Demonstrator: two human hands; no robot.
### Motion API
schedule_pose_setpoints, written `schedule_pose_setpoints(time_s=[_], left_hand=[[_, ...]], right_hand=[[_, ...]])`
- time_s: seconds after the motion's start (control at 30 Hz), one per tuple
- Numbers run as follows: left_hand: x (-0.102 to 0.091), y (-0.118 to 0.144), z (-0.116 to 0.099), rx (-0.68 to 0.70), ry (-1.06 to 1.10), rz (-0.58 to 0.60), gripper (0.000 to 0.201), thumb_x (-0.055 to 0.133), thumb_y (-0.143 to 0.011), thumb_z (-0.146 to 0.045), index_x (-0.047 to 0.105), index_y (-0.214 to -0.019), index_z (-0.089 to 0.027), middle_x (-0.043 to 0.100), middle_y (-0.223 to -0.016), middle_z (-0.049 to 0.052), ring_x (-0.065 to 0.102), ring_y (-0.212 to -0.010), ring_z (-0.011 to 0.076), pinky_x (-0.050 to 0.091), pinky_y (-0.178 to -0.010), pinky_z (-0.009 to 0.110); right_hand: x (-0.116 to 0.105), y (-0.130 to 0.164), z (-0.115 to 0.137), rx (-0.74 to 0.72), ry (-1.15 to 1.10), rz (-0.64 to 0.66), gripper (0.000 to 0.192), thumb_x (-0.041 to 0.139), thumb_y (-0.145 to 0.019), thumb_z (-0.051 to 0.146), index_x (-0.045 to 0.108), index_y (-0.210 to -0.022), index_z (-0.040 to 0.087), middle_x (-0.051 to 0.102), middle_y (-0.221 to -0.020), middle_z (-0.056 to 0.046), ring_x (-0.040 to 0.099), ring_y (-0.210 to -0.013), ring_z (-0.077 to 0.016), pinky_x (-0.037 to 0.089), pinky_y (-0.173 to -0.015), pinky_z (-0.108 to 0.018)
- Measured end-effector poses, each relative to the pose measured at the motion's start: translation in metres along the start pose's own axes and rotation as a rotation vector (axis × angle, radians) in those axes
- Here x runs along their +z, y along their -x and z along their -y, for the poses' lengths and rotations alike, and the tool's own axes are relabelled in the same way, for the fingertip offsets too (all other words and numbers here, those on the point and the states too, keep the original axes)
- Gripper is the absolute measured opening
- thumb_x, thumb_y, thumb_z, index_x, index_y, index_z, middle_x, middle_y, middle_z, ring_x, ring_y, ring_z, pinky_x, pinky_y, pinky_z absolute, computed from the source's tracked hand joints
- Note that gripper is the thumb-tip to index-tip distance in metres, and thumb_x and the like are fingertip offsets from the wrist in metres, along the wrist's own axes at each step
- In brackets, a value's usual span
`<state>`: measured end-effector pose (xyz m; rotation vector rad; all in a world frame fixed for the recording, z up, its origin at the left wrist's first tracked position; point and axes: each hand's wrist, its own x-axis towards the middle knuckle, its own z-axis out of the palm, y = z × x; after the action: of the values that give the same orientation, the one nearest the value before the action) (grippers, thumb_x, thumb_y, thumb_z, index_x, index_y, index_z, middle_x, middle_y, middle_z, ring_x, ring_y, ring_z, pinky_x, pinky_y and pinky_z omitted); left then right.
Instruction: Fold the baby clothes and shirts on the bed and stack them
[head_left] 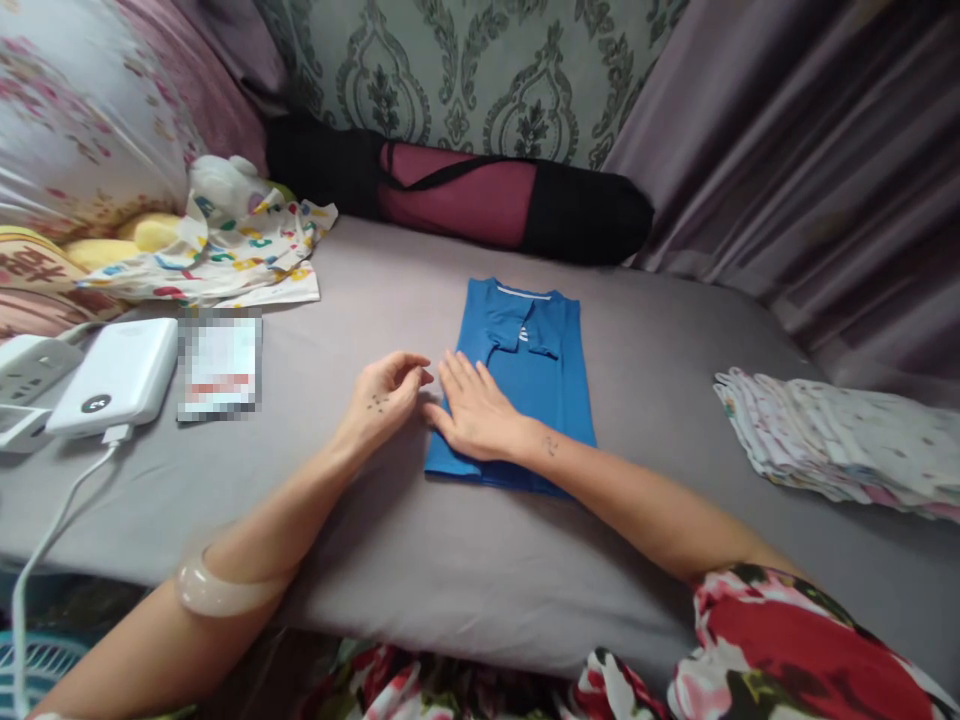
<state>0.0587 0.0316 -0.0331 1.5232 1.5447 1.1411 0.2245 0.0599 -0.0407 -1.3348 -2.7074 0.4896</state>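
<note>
A blue collared shirt (538, 350) lies folded into a narrow rectangle on the grey bed sheet (420, 540), collar toward the wall. My right hand (474, 410) rests flat on the shirt's near left part, fingers spread and pointing away from me. My left hand (387, 392) hovers just left of the shirt over the sheet, fingers loosely curled with the tips pinched together, holding nothing that I can see. A pale bangle (217, 590) sits on my left forearm.
A stack of folded pale printed cloths (840, 440) lies at the right. At the left are a white power bank (112, 378) with cable, a power strip (26, 372), a blurred card (219, 366) and a colourful printed cloth (240, 250). A black-and-maroon bag (465, 195) lies along the wall.
</note>
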Motion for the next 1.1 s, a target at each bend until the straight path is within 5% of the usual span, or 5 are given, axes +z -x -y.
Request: schedule_pose_setpoints(time_s=[0.17,0.37,0.6,0.8,1.1], left_hand=[[0.001,0.001,-0.002,-0.004,0.002,0.021,0.031,0.053,-0.083,-0.036,0.066,-0.100,-0.014,0.074,-0.089,0.009,0.070,-0.087,0.0209,0.055,-0.083,0.034],[0.003,0.010,-0.008,0.102,-0.061,0.070,0.032,0.051,-0.087,-0.040,0.064,-0.103,-0.016,0.073,-0.095,0.008,0.070,-0.089,0.0205,0.055,-0.081,0.032],[0.011,0.029,-0.025,0.460,-0.252,0.382,0.024,0.050,-0.094,-0.038,0.067,-0.094,-0.021,0.072,-0.105,0.006,0.068,-0.096,0.0191,0.053,-0.090,0.032],[0.023,0.034,-0.003,0.628,-0.532,0.582,0.049,0.038,-0.100,-0.046,0.053,-0.136,-0.017,0.048,-0.148,0.012,0.043,-0.138,0.0245,0.037,-0.114,0.042],[0.022,0.042,-0.005,0.756,-0.790,0.616,0.070,0.033,-0.098,-0.059,0.032,-0.152,-0.014,0.029,-0.158,0.017,0.026,-0.146,0.0305,0.029,-0.117,0.048]], right_hand=[[0.007,0.014,0.018,0.018,0.000,-0.016,0.074,0.023,-0.100,0.054,0.023,-0.154,0.004,0.014,-0.162,-0.016,0.005,-0.151,-0.0261,0.004,-0.122,-0.047],[-0.029,0.046,0.032,0.047,-0.018,0.022,0.068,0.024,-0.101,0.045,0.022,-0.154,0.001,0.013,-0.161,-0.015,0.007,-0.150,-0.0239,0.009,-0.124,-0.042],[-0.036,0.130,0.001,0.298,0.044,-0.094,0.072,0.023,-0.100,0.053,0.023,-0.155,0.006,0.012,-0.161,-0.013,0.009,-0.150,-0.0255,0.015,-0.123,-0.048],[-0.002,0.156,-0.029,0.355,0.075,-0.150,0.074,0.024,-0.100,0.055,0.024,-0.154,0.005,0.017,-0.160,-0.018,0.011,-0.149,-0.0273,0.021,-0.121,-0.051],[-0.016,0.172,-0.011,0.300,0.077,-0.090,0.073,0.032,-0.099,0.053,0.031,-0.152,0.003,0.023,-0.158,-0.018,0.017,-0.148,-0.0285,0.025,-0.121,-0.049]])
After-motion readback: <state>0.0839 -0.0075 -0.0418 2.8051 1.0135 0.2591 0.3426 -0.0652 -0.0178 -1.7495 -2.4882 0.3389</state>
